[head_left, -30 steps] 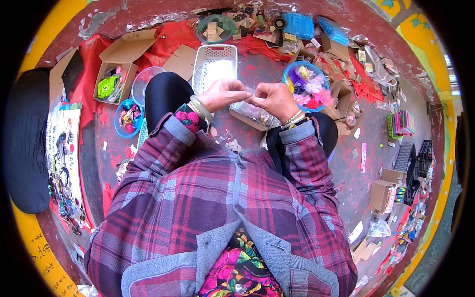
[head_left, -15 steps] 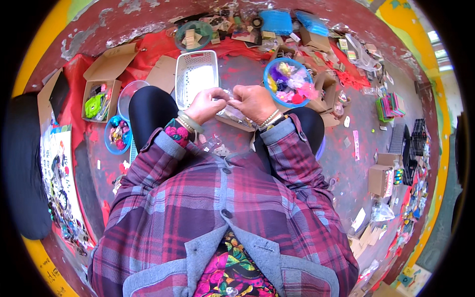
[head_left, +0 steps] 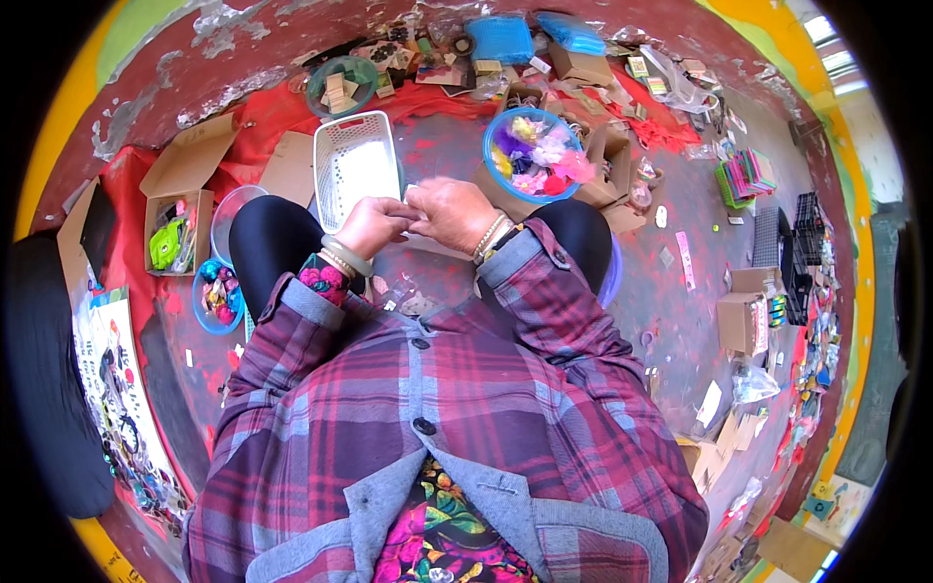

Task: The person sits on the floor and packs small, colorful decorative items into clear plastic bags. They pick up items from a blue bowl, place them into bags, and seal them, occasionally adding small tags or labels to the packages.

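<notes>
Between my knees, my left hand and my right hand meet with their fingertips together. Both are closed in a pinch. A small whitish bit shows at the right fingers, too small to name; anything else in the grip is hidden. Just beyond the left hand stands a white perforated plastic basket, its inside washed out by brightness. To the right of the hands is a blue round tub heaped with fluffy, coloured hair ornaments.
At the left, an open cardboard box holds bagged green items, beside a blue bowl of shiny coloured pieces. A green basin with small blocks sits at the back. Cartons and a black crate stand at the right.
The view has shifted, so surroundings sit further left. My right hand has turned, its back now more toward me, and it overlaps the left fingertips; both stay pinched together.
</notes>
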The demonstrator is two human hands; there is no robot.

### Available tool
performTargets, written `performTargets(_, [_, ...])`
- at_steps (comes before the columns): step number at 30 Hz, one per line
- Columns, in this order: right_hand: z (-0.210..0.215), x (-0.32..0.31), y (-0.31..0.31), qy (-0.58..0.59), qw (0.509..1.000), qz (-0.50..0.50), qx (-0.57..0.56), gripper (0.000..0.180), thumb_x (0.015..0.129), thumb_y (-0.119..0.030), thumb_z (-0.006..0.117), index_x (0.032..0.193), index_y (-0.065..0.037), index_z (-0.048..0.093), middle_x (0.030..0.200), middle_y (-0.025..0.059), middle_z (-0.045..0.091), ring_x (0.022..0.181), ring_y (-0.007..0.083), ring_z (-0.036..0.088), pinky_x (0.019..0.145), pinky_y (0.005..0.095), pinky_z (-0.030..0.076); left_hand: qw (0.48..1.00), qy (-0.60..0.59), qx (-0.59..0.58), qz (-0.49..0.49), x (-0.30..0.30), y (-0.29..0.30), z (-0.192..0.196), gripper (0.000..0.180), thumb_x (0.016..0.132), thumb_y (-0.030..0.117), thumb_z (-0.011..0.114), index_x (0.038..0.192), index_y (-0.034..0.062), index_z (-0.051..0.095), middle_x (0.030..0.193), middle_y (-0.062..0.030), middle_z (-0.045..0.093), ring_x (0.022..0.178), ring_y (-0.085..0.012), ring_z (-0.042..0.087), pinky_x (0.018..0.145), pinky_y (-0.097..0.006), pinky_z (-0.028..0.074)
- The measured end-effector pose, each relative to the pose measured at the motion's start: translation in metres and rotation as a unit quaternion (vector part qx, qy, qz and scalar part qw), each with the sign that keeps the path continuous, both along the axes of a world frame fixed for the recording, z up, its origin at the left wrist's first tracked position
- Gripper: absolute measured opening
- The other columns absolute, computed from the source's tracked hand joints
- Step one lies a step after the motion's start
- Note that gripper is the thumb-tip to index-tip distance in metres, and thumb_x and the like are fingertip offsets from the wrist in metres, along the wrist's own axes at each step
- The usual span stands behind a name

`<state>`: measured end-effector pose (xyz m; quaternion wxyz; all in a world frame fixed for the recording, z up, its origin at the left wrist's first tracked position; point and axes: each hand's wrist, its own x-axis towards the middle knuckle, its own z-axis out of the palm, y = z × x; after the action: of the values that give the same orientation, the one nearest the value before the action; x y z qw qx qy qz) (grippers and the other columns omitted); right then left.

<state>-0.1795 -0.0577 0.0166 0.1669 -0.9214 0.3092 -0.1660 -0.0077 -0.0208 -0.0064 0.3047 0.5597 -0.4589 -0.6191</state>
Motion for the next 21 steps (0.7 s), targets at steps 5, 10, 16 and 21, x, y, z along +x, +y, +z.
performTargets(5, [0.021,0.009,0.004,-0.189,0.967,0.017,-0.171,0.030,0.069,-0.012,0.066,0.096,-0.007,0.056,0.086,0.0079,0.057,0.084,0.0261,0.055,0.071,0.0350,0.048,0.991,0.027,-0.050,0.118,0.004,-0.002,0.004,0.014,0.079,0.004,0.059,0.090,-0.0026,0.065,0.077,-0.0054,0.064,0.063,-0.0112,0.058,0.054,-0.023,0.051])
performTargets(10, [0.009,0.014,0.013,-0.134,0.986,0.023,-0.095,0.029,0.068,-0.012,0.065,0.094,-0.007,0.055,0.090,0.0085,0.057,0.086,0.0267,0.055,0.071,0.0352,0.049,0.987,-0.031,-0.080,0.135,0.010,-0.003,0.014,0.015,0.079,0.010,0.063,0.090,-0.0003,0.066,0.077,-0.0051,0.064,0.063,-0.0106,0.059,0.049,-0.022,0.048])
performTargets(16, [-0.003,0.015,0.013,-0.058,0.996,-0.020,-0.070,0.022,0.068,-0.014,0.062,0.087,-0.007,0.055,0.082,0.0086,0.055,0.085,0.0273,0.055,0.068,0.0367,0.049,0.980,-0.085,-0.116,0.137,0.005,0.000,0.021,0.013,0.080,0.009,0.061,0.088,-0.0003,0.066,0.074,-0.0032,0.063,0.059,-0.0080,0.055,0.048,-0.020,0.044])
performTargets(21, [-0.007,0.017,0.017,0.000,0.999,-0.021,-0.025,0.018,0.071,-0.017,0.059,0.086,-0.006,0.057,0.080,0.0096,0.058,0.081,0.0288,0.057,0.065,0.0404,0.049,0.967,-0.105,-0.199,0.120,0.003,0.002,0.010,0.016,0.081,0.010,0.061,0.090,-0.0025,0.065,0.076,-0.0043,0.063,0.067,-0.0092,0.056,0.058,-0.021,0.045])
